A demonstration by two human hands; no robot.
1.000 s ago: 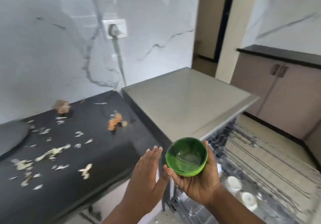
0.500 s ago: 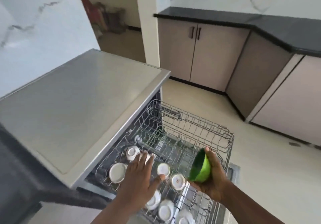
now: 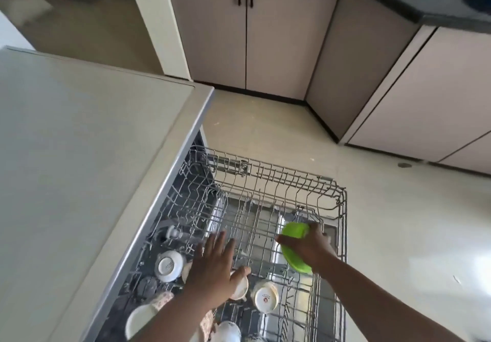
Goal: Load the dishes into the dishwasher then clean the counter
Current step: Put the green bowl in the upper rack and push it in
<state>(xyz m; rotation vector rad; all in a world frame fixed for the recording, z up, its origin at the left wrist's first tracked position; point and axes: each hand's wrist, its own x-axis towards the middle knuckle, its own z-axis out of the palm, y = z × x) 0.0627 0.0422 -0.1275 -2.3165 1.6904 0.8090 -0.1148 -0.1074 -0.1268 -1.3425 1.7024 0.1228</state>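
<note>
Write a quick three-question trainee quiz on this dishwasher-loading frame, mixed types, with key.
1. True or false: the right hand holds the green bowl tipped over the pulled-out rack.
2. The left hand is: A) gripping a white cup B) open, fingers spread above the white bowls C) resting on the dishwasher top.
3. Fill in: the far right part of the rack, beyond the green bowl, holds ____ dishes.

Key: 1 true; 2 B; 3 no.
</note>
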